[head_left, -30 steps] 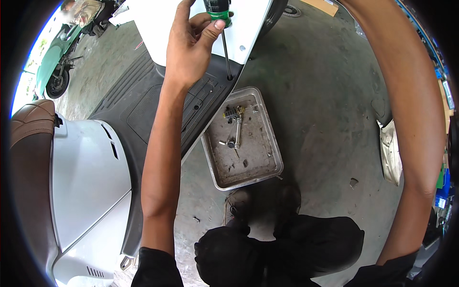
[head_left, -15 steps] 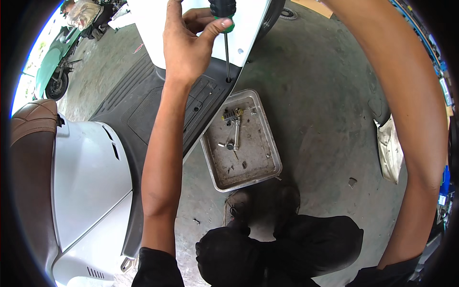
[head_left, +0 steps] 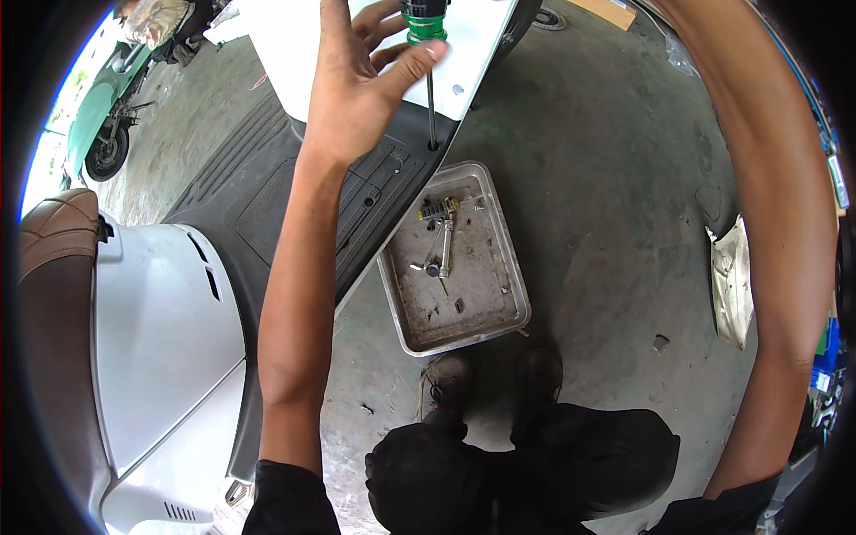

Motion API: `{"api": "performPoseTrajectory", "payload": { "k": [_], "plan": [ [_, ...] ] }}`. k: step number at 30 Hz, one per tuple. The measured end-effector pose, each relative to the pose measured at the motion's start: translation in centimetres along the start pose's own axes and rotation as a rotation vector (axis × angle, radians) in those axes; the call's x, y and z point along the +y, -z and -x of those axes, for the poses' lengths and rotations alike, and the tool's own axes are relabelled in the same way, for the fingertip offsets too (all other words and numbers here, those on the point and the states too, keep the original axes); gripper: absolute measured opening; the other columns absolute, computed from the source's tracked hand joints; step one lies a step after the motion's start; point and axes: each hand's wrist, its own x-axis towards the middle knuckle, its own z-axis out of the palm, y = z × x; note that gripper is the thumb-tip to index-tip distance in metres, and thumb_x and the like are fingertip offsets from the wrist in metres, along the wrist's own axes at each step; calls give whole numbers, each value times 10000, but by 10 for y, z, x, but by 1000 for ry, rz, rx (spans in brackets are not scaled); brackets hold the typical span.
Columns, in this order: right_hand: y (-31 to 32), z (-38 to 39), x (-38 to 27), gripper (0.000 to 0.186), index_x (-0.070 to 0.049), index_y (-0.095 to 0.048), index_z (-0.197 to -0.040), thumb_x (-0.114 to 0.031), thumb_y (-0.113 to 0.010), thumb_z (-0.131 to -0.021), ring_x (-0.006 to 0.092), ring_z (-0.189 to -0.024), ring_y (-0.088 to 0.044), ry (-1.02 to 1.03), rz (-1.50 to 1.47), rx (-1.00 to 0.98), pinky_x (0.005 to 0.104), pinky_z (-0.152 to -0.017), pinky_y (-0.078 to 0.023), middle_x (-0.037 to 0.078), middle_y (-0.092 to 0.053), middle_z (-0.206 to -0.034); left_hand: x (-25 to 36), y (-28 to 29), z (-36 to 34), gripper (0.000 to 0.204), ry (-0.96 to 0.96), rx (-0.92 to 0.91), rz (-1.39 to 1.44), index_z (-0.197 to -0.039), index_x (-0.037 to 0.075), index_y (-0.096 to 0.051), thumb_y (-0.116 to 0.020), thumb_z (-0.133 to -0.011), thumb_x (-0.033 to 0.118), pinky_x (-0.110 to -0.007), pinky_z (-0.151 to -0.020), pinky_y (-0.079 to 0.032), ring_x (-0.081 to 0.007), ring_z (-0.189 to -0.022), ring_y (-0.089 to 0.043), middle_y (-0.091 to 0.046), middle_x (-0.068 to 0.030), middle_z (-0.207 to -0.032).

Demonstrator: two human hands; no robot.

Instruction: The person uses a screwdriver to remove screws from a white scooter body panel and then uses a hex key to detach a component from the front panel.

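My left hand point(head_left: 352, 102) is at the top of the view, its thumb and fingers loosely around the green collar of a screwdriver point(head_left: 427, 28) with a black and green handle. The long thin shaft runs down into a hole near the edge of a scooter's black footboard point(head_left: 357, 192). Behind the hand rises the scooter's white front panel point(head_left: 290, 58). The top of the handle is cut off by the upper edge. My right forearm point(head_left: 771, 160) arcs up along the right side, and its hand is outside the picture.
A metal tray point(head_left: 524, 290) holding a ratchet-like tool and small parts lies on the floor beside the footboard. The scooter's brown seat point(head_left: 58, 294) and white rear body point(head_left: 169, 321) fill the left. A silvery panel point(head_left: 731, 281) lies right; a green scooter point(head_left: 98, 111) stands far left.
More of the green collar shows, and the handle sits slightly higher against my left hand. My thumb is lower on it. The whole view has shifted slightly.
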Motion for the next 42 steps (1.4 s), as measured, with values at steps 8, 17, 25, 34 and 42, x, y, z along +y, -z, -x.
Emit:
{"api": "performPoseTrajectory", "payload": {
  "k": [8, 17, 25, 34, 42],
  "plan": [
    [-10, -2, -10, 344, 39, -768, -1078, -272, -716, -942, 296, -786, -715, -71, 410, 78, 420, -717, -555, 208, -752, -857, 5, 1, 1, 1048, 94, 16, 36, -1627, 93, -207, -872, -821, 8, -342, -931, -538, -181, -1059, -657, -673, -87, -1144],
    [-35, -15, -9, 472, 11, -674, -1231, -403, -515, -1068, 362, -974, -735, 32, 486, 175, 481, -887, -571, 229, -754, -1003, 6, -22, 0, 462, -70, 159, -196, -1308, -59, -507, -762, -966, 119, -320, -934, -541, -217, -1005, -718, -730, -131, -1087],
    [-58, -13, -1, 583, -21, -601, -1403, -450, -327, -1118, 341, -1129, -695, 207, 191, 294, 483, -1029, -522, 222, -722, -1170, -15, -10, -50, 156, 170, -343, -103, -963, 44, -671, -771, -935, 160, -310, -609, -495, -128, -725, -632, -663, -35, -804],
    [-75, -17, -4, 741, 63, -504, -1469, -536, -252, -1114, 393, -1391, -532, 216, -412, 550, 504, -1206, -370, 290, -529, -1488, -22, -25, -29, 139, -91, 171, -43, -1030, -15, -715, -724, -914, 62, -275, -703, -511, -131, -778, -658, -719, -48, -881],
    [-83, -8, 8, 671, 153, -583, -1314, -449, -363, -1115, 397, -1200, -660, 405, -563, 625, 510, -1125, -452, 314, -667, -1257, -27, 14, -41, 161, -154, 183, -473, -1013, -31, -665, -716, -921, 91, -360, -671, -540, -179, -791, -675, -706, -66, -957]
  ]
}}
